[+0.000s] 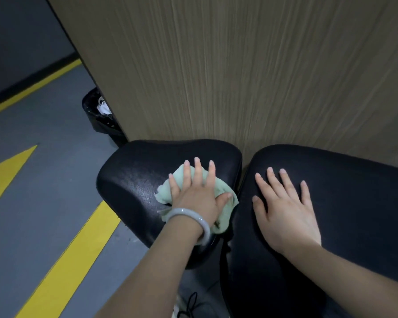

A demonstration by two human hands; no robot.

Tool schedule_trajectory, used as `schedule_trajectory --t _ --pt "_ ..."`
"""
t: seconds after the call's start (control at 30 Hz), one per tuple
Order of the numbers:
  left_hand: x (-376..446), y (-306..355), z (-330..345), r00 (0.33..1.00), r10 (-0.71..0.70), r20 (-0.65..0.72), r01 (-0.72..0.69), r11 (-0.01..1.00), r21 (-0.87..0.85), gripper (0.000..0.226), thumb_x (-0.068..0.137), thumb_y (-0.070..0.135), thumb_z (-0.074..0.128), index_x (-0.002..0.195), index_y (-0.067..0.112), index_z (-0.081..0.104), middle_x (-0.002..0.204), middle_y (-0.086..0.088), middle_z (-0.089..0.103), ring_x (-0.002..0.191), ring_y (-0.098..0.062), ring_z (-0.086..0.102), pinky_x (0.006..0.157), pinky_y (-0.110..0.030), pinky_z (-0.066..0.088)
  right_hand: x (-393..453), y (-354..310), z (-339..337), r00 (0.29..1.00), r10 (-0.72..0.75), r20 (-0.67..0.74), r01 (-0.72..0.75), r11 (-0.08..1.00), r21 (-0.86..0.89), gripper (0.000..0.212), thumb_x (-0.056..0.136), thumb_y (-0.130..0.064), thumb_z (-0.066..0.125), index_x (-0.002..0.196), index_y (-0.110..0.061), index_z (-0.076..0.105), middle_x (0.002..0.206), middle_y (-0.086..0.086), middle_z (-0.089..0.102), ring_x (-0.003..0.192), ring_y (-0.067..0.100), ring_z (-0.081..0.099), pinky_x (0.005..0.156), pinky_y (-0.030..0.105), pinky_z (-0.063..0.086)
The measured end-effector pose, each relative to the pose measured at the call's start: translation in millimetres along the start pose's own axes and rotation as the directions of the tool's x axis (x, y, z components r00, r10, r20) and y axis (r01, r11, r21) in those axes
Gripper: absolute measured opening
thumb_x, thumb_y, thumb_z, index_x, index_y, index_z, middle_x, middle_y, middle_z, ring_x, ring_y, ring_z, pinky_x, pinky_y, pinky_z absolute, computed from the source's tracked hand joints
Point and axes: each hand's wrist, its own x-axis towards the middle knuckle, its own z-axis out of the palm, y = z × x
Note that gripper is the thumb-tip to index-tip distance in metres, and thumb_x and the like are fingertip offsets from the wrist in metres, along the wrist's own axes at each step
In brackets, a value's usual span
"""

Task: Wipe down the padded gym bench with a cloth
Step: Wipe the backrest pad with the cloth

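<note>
I had the left hand (194,193) flat, fingers straight, pressing the cloth (225,210) on the small pad (133,177) near its right edge. The right hand (285,207) lay open, bracing the long pad (354,203). I judged firm, overlapping strokes toward the pad's left edge best.

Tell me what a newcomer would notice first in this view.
The left hand pressing a pale green cloth flat on the smaller black pad, centre frame. Beside it, the right hand rests open on the larger pad. Bright yellow floor markings run at left.
</note>
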Motion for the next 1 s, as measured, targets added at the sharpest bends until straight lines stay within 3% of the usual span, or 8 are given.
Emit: schedule_trajectory --t 0.13,0.23,0.37,0.5,0.6,0.67,0.8,1.0 --pt "25 1 -5 0.993 -0.114 -0.041 0.109 0.988 -0.106 0.088 0.090 0.070 0.018 0.150 0.016 -0.017 0.158 -0.002 -0.023 0.144 -0.020 -0.024 0.115 -0.053 -0.012 -1 0 -1 1.000 -0.003 -0.001 0.003 1.000 -0.008 0.063 0.092 -0.048 -0.004 0.152 -0.033 0.000 0.159 -0.010 -0.008 0.144 0.011 -0.020 0.118 0.042 -0.012" --pt "1 6 2 0.979 -0.183 -0.094 0.175 0.981 -0.086 0.087 0.087 0.072 0.008 0.150 0.017 -0.018 0.156 -0.006 -0.026 0.140 -0.032 -0.029 0.111 -0.060 -0.016 -1 -1 0 1.000 -0.013 -0.005 0.013 1.000 0.001 0.070 0.086 -0.050 -0.010 0.152 -0.032 0.003 0.160 -0.009 -0.006 0.145 0.012 -0.018 0.118 0.042 -0.010" --pt "-55 8 23 0.979 -0.160 -0.129 0.140 0.979 -0.151 0.087 0.073 0.067 -0.014 0.145 0.018 -0.021 0.158 -0.007 -0.020 0.143 -0.030 -0.024 0.112 -0.054 -0.019 -1 -1 -2 1.000 -0.005 0.001 0.005 1.000 0.018 0.055 0.099 -0.045 0.009 0.153 -0.031 0.004 0.160 -0.009 -0.005 0.145 0.012 -0.017 0.118 0.043 -0.010" --pt "-89 15 45 0.971 -0.067 -0.230 0.032 0.988 -0.151 0.075 0.097 0.056 0.009 0.139 0.005 0.045 0.147 -0.013 0.042 0.140 -0.027 0.027 0.109 -0.049 0.015 -2 0 -3 1.000 -0.006 -0.005 0.006 0.999 0.045 0.053 0.100 -0.043 0.012 0.152 -0.033 0.007 0.160 -0.010 -0.003 0.145 0.009 -0.015 0.118 0.041 -0.011" --pt "-77 25 48 0.955 -0.021 -0.297 -0.021 0.990 -0.137 0.066 0.092 0.052 0.030 0.130 0.005 0.057 0.139 -0.013 0.052 0.133 -0.032 0.042 0.103 -0.051 0.021 0 2 0 1.000 -0.005 -0.024 0.006 0.997 0.079 0.053 0.099 -0.043 0.011 0.152 -0.034 0.012 0.159 -0.012 0.000 0.145 0.006 -0.014 0.118 0.038 -0.011" --pt "-59 34 34 0.968 -0.014 -0.250 -0.030 0.984 -0.175 0.072 0.089 0.054 0.023 0.136 0.007 0.050 0.146 -0.013 0.044 0.137 -0.032 0.036 0.107 -0.051 0.016 2 3 3 0.998 -0.007 -0.065 0.015 0.992 0.124 0.057 0.097 -0.046 0.004 0.150 -0.033 0.019 0.159 -0.013 0.006 0.145 0.003 -0.011 0.118 0.035 -0.011" --pt "-11 63 12 0.993 0.018 -0.118 -0.036 0.987 -0.157 0.096 0.069 0.054 -0.023 0.153 0.013 -0.001 0.161 -0.005 -0.009 0.145 -0.024 -0.020 0.112 -0.051 -0.021 2 6 3 0.992 0.015 -0.122 0.024 0.950 0.312 0.073 0.086 -0.051 0.000 0.148 -0.028 0.029 0.156 -0.015 0.020 0.143 -0.005 -0.001 0.116 0.024 -0.011" --pt "-37 87 20 0.992 0.041 -0.123 -0.075 0.955 -0.287 0.094 0.065 0.054 -0.021 0.151 0.016 -0.013 0.158 -0.002 -0.021 0.142 -0.016 -0.026 0.113 -0.043 -0.021 -1 19 -24 0.998 0.066 -0.012 -0.040 0.729 0.683 0.042 0.104 -0.028 0.031 0.146 -0.025 0.034 0.150 -0.015 0.031 0.133 -0.014 0.012 0.115 0.016 0.002"
